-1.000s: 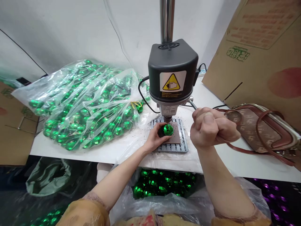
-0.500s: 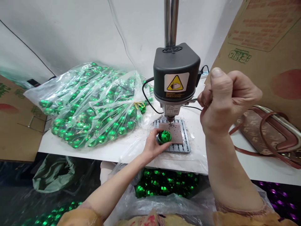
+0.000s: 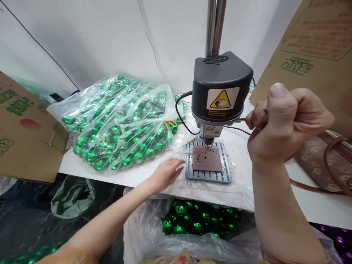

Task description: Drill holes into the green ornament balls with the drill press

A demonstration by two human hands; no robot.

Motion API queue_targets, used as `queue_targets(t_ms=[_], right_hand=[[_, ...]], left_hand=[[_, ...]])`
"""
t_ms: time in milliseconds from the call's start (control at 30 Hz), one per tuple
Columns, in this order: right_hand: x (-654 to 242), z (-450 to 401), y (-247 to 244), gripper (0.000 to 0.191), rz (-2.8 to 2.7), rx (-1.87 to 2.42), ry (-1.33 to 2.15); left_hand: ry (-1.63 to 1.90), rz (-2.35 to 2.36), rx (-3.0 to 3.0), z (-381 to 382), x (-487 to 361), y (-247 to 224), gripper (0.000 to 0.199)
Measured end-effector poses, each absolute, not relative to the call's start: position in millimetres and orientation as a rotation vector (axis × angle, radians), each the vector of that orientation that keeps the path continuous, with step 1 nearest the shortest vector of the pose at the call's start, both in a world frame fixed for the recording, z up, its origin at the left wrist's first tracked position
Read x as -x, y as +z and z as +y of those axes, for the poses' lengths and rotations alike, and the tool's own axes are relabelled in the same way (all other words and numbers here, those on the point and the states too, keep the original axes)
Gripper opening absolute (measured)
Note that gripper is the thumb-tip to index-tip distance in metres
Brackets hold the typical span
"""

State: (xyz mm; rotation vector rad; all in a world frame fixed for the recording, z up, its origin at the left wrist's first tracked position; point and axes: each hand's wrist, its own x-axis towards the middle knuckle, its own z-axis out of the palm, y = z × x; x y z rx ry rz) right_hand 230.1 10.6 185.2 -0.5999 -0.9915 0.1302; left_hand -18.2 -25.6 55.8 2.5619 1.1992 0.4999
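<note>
My right hand point(image 3: 286, 123) is a fist wrapped round the feed handle of a small black drill press point(image 3: 222, 88), whose thin metal rod enters the fist. To the left of the slotted metal base plate point(image 3: 228, 176), my left hand point(image 3: 167, 173) hovers with its fingers loosely stretched and slightly blurred; no ball shows in it. On that plate lies a brown square pad point(image 3: 210, 164) with a dark hole and scattered black shavings. The drill chuck point(image 3: 209, 141) is above the pad's back edge. Below the table edge, shiny green faceted balls point(image 3: 196, 225) lie in a plastic-lined container.
A clear plastic bag point(image 3: 129, 124) of green balls, tied with yellow, rests on the table's left. Cardboard boxes point(image 3: 24, 146) flank both sides. A patterned handbag point(image 3: 319, 165) with brown straps sits at right. Purple balls point(image 3: 339, 240) are at lower right; a power cable point(image 3: 178, 106) loops beside the drill.
The green ball has left my left hand, which has moved left off the pad. My right hand stays on the handle. The view has shifted left, so things appear further right.
</note>
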Motion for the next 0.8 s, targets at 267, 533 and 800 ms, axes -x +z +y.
queue_targets(t_ms=[267,533,800], right_hand=[[-228.9,13.1,184.7,0.040,-0.990,0.561,0.105],[-230.2,12.2,184.3,0.041,-0.998,0.546,0.119],[-229.9,13.8,182.8,0.041,-1.000,0.507,0.114]], left_hand=[[0.249,1.832,-2.512,151.5,-15.9,50.8,0.021],[0.437,1.803,-2.425,155.9,-9.4,55.7,0.028],[1.252,1.084,-1.114,54.2,-22.6,51.1,0.041]])
